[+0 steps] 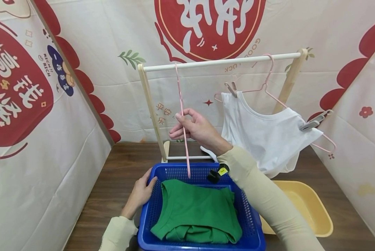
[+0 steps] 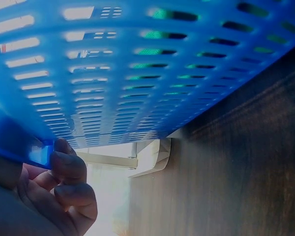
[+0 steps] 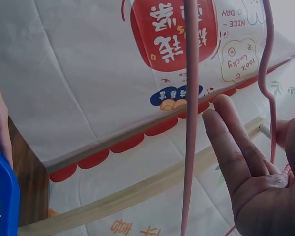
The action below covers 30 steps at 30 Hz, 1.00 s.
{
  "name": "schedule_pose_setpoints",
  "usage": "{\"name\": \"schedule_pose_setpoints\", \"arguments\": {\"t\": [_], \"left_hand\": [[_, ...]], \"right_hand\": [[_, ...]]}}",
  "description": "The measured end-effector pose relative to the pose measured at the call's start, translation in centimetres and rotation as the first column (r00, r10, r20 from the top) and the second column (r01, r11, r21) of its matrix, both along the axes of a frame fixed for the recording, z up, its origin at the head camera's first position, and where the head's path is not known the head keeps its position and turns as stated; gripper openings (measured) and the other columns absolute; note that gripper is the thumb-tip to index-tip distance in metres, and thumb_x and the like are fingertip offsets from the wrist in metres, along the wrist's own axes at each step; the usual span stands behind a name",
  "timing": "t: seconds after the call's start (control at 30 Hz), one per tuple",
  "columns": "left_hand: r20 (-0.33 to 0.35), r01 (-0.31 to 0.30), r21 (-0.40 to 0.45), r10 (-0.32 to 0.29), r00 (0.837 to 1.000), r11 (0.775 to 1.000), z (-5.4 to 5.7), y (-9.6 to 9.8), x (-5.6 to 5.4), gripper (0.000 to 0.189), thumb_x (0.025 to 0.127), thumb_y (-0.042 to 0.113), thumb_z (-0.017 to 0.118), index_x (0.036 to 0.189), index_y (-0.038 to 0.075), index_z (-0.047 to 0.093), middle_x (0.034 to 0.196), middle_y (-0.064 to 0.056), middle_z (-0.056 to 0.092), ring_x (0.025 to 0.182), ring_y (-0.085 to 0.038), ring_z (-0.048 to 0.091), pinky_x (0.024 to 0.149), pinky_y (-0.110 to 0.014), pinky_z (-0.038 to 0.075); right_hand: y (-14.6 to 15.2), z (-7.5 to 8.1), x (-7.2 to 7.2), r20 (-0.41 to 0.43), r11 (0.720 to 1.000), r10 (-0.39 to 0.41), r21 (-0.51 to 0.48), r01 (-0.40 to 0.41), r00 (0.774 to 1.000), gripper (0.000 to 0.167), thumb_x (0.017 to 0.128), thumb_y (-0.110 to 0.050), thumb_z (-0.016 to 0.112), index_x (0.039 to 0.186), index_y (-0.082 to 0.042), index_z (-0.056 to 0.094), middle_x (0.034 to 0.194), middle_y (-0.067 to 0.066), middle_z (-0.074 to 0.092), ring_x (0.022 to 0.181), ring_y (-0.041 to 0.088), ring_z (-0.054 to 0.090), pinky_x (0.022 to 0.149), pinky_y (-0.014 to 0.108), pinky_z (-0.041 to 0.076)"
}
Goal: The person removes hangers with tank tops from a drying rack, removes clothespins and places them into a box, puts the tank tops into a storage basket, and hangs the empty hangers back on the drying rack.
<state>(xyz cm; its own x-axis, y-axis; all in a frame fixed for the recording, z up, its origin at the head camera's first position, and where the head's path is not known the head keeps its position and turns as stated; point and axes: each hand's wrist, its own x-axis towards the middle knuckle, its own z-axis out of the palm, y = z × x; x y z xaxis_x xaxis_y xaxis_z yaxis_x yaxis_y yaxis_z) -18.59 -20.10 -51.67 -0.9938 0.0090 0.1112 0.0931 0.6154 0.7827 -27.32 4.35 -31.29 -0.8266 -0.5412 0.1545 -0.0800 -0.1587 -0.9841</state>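
Note:
My right hand (image 1: 197, 128) pinches a pink hanger (image 1: 187, 157) between thumb and forefinger, the other fingers extended. The hanger is seen edge-on, its top at the white rail of the drying rack (image 1: 218, 63) and its lower end over the blue basket (image 1: 144, 223). In the right wrist view, the hanger's pink bars (image 3: 189, 123) run past the fingers. With my left hand (image 1: 142, 190) I grip the basket's left rim, and the left wrist view shows the fingers (image 2: 69, 167) curled at it. A folded green garment (image 1: 200, 209) lies in the basket.
On the rack's right side, a white sleeveless top (image 1: 259, 136) hangs from another pink hanger (image 1: 270, 71), held by grey clothespins (image 1: 311, 124). Below it stands a yellow basin (image 1: 320, 212), partly behind my right sleeve. Printed cloth (image 1: 80, 195) walls in the wooden table (image 1: 96, 212).

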Motion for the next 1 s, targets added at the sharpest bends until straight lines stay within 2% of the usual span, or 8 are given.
{"name": "schedule_pose_setpoints", "arguments": {"t": [0.23,0.4,0.6,0.77,1.0], "left_hand": [[-0.008,-0.001,0.001,0.001,1.000,1.000,-0.1,0.0,0.0,0.048,0.103,0.021,0.054,0.149,0.010,0.044,0.131,-0.021,0.062,0.112,-0.035,0.065,0.092,-0.054,0.052],[-0.008,0.002,0.002,-0.002,1.000,1.000,-0.1,0.1,0.2,0.049,0.103,0.021,0.054,0.149,0.010,0.043,0.133,-0.021,0.061,0.113,-0.036,0.064,0.092,-0.054,0.052],[-0.004,-0.007,0.007,0.007,1.000,1.000,-0.2,0.2,0.2,0.049,0.103,0.021,0.055,0.149,0.010,0.044,0.133,-0.021,0.060,0.115,-0.036,0.063,0.094,-0.054,0.051],[-0.013,-0.006,0.003,0.006,1.000,1.000,-0.1,0.2,0.2,0.047,0.103,0.020,0.055,0.148,0.010,0.045,0.130,-0.021,0.063,0.110,-0.034,0.066,0.091,-0.054,0.052],[-0.033,-0.011,-0.001,0.011,0.999,1.000,0.0,0.1,0.0,0.047,0.102,0.019,0.056,0.147,0.010,0.046,0.129,-0.019,0.064,0.111,-0.033,0.065,0.093,-0.053,0.051]], "right_hand": [[0.3,-0.2,0.2,-0.070,0.997,-0.048,0.059,0.053,0.996,0.028,0.106,-0.033,0.047,0.116,-0.007,0.045,0.088,0.016,0.073,0.082,0.026,0.074,0.084,0.044,0.057],[0.3,-0.4,0.4,-0.070,0.992,-0.093,0.077,0.098,0.993,0.030,0.106,-0.033,0.046,0.116,-0.005,0.046,0.090,0.021,0.071,0.078,0.024,0.074,0.080,0.041,0.059],[1.2,-0.5,0.7,-0.085,0.982,-0.144,0.112,0.153,0.986,0.032,0.105,-0.033,0.048,0.118,-0.003,0.044,0.091,0.025,0.070,0.076,0.024,0.074,0.079,0.044,0.059],[3.0,-0.4,1.0,-0.164,0.959,-0.160,0.208,0.193,0.973,0.031,0.104,-0.038,0.051,0.113,-0.008,0.047,0.094,0.021,0.072,0.081,0.026,0.074,0.085,0.046,0.057],[5.9,0.2,2.1,-0.306,0.926,-0.151,0.290,0.243,0.940,0.025,0.102,-0.027,0.057,0.107,-0.003,0.053,0.094,0.018,0.073,0.082,0.024,0.074,0.081,0.041,0.058]]}}
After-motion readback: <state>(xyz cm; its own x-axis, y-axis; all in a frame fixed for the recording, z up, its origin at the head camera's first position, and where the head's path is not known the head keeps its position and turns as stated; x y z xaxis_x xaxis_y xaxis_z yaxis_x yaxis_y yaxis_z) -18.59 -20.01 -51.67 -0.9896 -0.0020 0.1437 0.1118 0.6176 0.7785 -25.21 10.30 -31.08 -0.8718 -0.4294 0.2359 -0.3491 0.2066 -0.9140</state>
